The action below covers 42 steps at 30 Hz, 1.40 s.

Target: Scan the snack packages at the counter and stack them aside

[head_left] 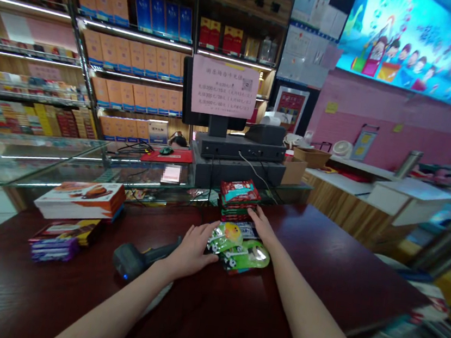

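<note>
My left hand (192, 253) lies flat against the left side of a loose pile of shiny green snack packets (238, 250) on the dark red wooden counter (333, 259). My right hand (262, 225) rests its fingertips on the far edge of that pile. Just beyond them stands a stack of red and teal packets (239, 199). A black handheld barcode scanner (136, 258) lies on its side near my left wrist. Neither hand appears to grip anything.
On the counter's left sit a stack of orange-printed boxes (79, 200) and purple packets (62, 240). Behind is a glass display case (41, 160), with a till and payment sign (224, 86) above. Shelves of boxed goods (134, 56) fill the back wall.
</note>
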Each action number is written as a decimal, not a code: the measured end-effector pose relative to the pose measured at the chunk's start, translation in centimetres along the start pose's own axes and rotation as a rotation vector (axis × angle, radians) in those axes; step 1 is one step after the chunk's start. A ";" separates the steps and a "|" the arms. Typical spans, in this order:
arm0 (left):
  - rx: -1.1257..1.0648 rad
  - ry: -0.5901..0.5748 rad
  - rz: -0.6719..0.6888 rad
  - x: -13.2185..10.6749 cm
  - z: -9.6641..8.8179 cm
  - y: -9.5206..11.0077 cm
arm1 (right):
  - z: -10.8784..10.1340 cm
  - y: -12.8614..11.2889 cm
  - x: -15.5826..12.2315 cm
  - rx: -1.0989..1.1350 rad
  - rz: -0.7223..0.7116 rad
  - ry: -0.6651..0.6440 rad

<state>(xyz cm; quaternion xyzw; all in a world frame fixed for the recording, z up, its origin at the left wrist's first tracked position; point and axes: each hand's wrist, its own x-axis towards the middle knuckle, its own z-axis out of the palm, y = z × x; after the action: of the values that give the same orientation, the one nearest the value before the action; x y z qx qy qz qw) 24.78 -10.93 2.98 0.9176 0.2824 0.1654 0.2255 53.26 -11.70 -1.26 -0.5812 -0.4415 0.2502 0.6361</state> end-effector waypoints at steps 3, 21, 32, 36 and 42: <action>0.026 0.019 0.010 -0.5 -0.8 -0.5 | -0.2 -0.6 -0.6 -0.014 0.019 0.036; 0.052 0.289 0.074 -4.1 -6.6 -5.2 | 2.2 -4.6 -4.1 -0.148 -0.272 0.433; 0.012 0.379 0.067 -6.8 -9.7 -8.6 | 12.0 -7.5 -5.5 -0.148 -0.426 0.204; -0.018 0.395 0.040 -7.8 -10.4 -9.8 | 15.2 -7.2 -5.9 -0.154 -0.439 0.072; -0.041 0.434 0.017 -9.6 -11.3 -11.0 | 18.2 -7.4 -6.7 -0.247 -0.526 -0.230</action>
<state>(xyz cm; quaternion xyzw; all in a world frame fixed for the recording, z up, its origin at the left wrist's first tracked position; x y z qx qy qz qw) 7.51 -4.87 5.28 0.8582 0.3131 0.3665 0.1764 33.02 -9.35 2.83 -0.4877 -0.6730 0.0857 0.5494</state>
